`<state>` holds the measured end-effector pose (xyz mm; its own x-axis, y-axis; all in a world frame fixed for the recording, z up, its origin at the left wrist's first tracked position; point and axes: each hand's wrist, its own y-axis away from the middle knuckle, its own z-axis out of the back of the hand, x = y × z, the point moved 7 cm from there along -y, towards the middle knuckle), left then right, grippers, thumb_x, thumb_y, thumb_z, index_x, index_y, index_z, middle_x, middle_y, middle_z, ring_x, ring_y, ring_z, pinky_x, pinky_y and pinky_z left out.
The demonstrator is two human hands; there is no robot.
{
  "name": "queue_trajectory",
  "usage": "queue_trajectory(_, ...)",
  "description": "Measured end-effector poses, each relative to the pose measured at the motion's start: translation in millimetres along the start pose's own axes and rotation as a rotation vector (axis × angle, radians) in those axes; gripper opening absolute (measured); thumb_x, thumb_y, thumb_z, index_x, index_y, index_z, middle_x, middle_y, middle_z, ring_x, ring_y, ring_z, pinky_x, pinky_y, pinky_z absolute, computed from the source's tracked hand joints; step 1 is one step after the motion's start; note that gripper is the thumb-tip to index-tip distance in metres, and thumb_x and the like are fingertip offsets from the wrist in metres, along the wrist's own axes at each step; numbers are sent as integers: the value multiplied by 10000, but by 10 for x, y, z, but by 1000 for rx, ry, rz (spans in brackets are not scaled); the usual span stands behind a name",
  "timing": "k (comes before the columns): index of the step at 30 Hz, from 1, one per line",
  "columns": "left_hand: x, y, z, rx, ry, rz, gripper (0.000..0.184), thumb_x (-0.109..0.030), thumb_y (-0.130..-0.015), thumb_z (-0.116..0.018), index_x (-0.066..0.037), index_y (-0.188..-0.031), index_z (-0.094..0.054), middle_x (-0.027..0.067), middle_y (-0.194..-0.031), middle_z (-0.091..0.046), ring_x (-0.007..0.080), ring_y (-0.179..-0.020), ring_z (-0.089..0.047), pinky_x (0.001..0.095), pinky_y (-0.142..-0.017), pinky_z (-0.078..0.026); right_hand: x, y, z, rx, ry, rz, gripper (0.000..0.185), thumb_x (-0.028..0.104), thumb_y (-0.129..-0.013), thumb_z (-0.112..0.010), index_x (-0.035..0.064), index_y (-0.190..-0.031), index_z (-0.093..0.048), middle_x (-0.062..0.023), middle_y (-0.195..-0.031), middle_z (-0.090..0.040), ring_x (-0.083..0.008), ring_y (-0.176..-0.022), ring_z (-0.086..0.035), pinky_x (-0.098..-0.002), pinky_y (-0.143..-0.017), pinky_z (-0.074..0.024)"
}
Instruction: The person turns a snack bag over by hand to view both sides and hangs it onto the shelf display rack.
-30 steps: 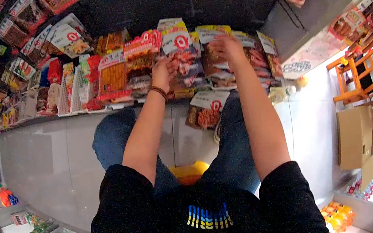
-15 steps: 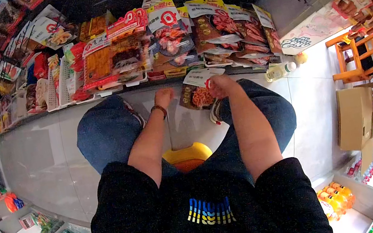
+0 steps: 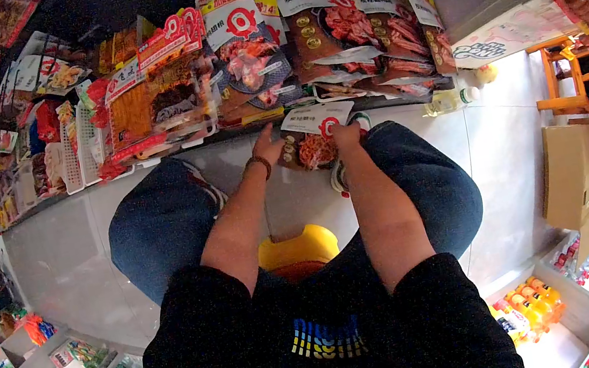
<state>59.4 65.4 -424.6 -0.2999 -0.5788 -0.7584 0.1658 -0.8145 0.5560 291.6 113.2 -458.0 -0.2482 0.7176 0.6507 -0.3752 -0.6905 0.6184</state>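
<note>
A snack packet with a white top and a red logo (image 3: 317, 148) is between my two hands, in front of the shelf edge. My right hand (image 3: 348, 136) grips its right side, fingers closed on it. Beside the packet's left edge is my left hand (image 3: 269, 148), its fingers apart and a beaded bracelet on the wrist; whether it touches the packet is unclear. Behind them stand a packet with a yellow top strip (image 3: 246, 56), brown meat packets (image 3: 331, 30) and red-topped trays of snacks (image 3: 158, 90).
White baskets (image 3: 70, 147) of packets line the shelf at left. A clear bottle (image 3: 450, 100) stands on the floor at right. Further right are a cardboard box (image 3: 570, 173) and a wooden chair (image 3: 581, 77). A yellow stool (image 3: 297, 248) shows between my knees.
Both hands came down from the upright packets to the loose one. My right hand took hold of its right side, and my left hand's fingers have since spread. The view has shifted slightly.
</note>
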Motion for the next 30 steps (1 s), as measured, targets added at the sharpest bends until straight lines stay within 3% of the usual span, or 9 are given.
queue_trajectory(4, -148, -142, -48, -15, -316, 128, 514, -174, -755, -534, -34, -1217, -357, 148, -1258, -347, 278, -1134, -364, 353, -942, -312, 17, -66, -43, -39, -60, 13, 838, 80, -599, -605, -56, -1271, -123, -251, -1176, -372, -323, -1013, -454, -348, -792, -392)
queue_trajectory(8, -334, -80, -88, 22, -325, 191, 517, -193, -741, -542, -36, -1204, -376, 150, -1244, -366, 276, -1113, -387, 363, -920, -341, -51, -214, -222, 25, -195, 49, 850, 54, -604, -589, -26, -1288, -90, -244, -1196, -362, -320, -1059, -424, -337, -828, -372)
queue_trajectory(11, -395, 5, -68, -31, -287, 180, 499, -203, -746, -541, -52, -1196, -391, 160, -1199, -416, 282, -1074, -426, 376, -889, -370, 78, -94, -122, -84, -34, 99, 804, 39, -616, -575, -37, -1280, -126, -240, -1172, -391, -308, -1038, -448, -332, -793, -394)
queue_trajectory(14, -226, -101, -120, -95, -416, 81, 426, -209, -755, -545, -75, -1146, -443, 159, -1109, -490, 280, -1013, -475, 390, -842, -403, 94, -9, 36, -122, 88, -37, 702, 49, -623, -585, -51, -1234, -255, -253, -1131, -425, -321, -962, -502, -345, -761, -422)
queue_trajectory(17, -135, -89, -115, -127, -251, 44, 357, -213, -757, -557, -90, -1082, -476, 155, -1034, -530, 278, -953, -510, 381, -799, -426, -88, -196, -17, -95, 248, -36, 500, 97, -662, -580, -26, -1123, -430, -192, -993, -543, -309, -896, -542, -367, -714, -446)
queue_trajectory(19, -141, 122, -119, -27, -95, 170, 328, -215, -756, -567, -103, -1052, -477, 155, -1035, -521, 275, -936, -513, 371, -773, -439, 181, 31, -283, 179, 1313, 443, 253, 128, -708, -530, 24, -935, -574, -110, -844, -612, -268, -864, -559, -380, -683, -451)
queue_trajectory(22, 61, 116, -27, -113, -146, 34, 325, -221, -766, -562, -107, -1059, -476, 158, -1049, -515, 271, -935, -513, 368, -767, -439, -327, -440, -604, 325, 1505, 630, 168, 126, -732, -480, 51, -779, -623, -81, -769, -623, -236, -822, -574, -363, -646, -450)
queue_trajectory(25, 86, 341, 91, -71, -254, 218, 311, -242, -783, -539, -96, -1052, -488, 149, -1041, -522, 276, -937, -512, 362, -764, -437, 471, 627, -294, 322, 1443, 840, 168, 122, -728, -478, 44, -700, -624, -113, -791, -615, -256, -782, -578, -358, -640, -452)
queue_trajectory(30, 599, 227, 148, -85, -136, 48, 337, -286, -798, -513, -78, -1062, -498, 142, -1003, -546, 283, -917, -523, 356, -767, -431, 506, 656, -236, 223, 1070, 743, 181, 162, -696, -505, 19, -737, -609, -149, -784, -603, -282, -790, -572, -361, -668, -451)
